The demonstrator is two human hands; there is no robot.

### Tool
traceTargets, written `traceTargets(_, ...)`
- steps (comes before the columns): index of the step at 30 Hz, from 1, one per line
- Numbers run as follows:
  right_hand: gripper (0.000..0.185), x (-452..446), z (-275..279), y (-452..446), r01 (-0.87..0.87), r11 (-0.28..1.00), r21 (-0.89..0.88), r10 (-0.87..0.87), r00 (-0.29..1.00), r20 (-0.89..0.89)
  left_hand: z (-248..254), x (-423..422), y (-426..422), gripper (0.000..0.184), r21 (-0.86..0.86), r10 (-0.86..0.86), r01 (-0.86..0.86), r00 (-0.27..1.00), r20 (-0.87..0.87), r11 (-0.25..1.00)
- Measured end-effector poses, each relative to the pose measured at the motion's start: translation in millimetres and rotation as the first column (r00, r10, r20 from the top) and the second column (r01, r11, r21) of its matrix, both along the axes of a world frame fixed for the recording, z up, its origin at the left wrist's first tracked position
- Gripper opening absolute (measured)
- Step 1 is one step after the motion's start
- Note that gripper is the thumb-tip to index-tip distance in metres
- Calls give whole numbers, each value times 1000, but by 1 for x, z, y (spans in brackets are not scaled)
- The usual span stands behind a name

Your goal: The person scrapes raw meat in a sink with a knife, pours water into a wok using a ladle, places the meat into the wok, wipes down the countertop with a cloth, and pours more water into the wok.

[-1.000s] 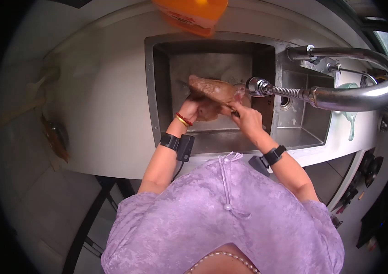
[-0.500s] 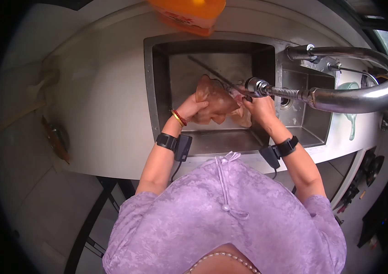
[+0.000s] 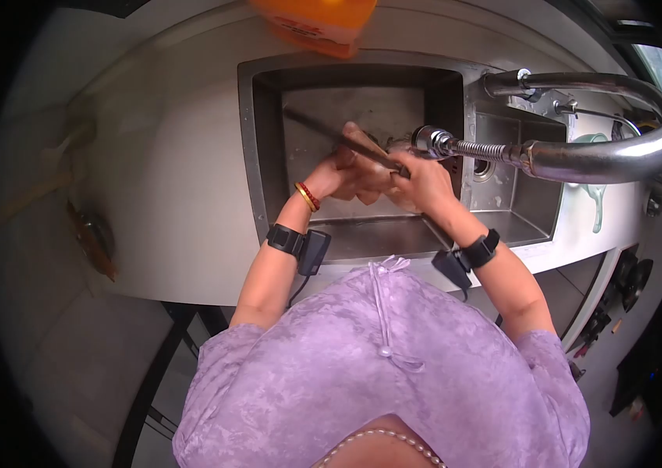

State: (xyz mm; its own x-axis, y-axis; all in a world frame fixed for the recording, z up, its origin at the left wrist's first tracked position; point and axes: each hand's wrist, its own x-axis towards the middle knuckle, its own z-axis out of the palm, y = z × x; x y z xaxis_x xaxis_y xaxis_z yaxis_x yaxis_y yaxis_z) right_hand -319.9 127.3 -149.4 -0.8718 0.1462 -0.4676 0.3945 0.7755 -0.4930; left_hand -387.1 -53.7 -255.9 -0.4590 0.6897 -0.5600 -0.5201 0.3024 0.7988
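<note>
Over the large sink basin (image 3: 378, 242), my left hand (image 3: 329, 176) is closed on the left side of a pale brown, fleshy piece of meat (image 3: 364, 181). My right hand (image 3: 423, 181) is wrapped round the handle of a long, dark knife (image 3: 331, 134). The blade slants up and left across the top of the meat, its tip near the basin's back left. Part of the meat is hidden by the blade and my fingers. Just above my right hand hangs the faucet's spray head (image 3: 429, 143).
The curved metal faucet (image 3: 612, 168) arches over the smaller basin (image 3: 499, 195) on the right. An orange container (image 3: 319, 27) stands behind the sink. A green utensil (image 3: 598, 207) lies at the right, and a brown object (image 3: 91, 238) lies at the left counter edge.
The knife blade, behind the meat half a second ago, has come forward and left over it. My right hand has shifted left. The meat now looks more bunched up under the blade.
</note>
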Motion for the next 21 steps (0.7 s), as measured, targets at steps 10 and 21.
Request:
traceTargets(10,32,18,-47,48,302,953,-38,-303,952,-31,-72,11,-16,27,168,604,-759,613,509,629)
traceTargets(21,36,32,-43,44,231,973,12,-230,962,146,-47,-34,8,68,-567,-470,-437,318,-823,698)
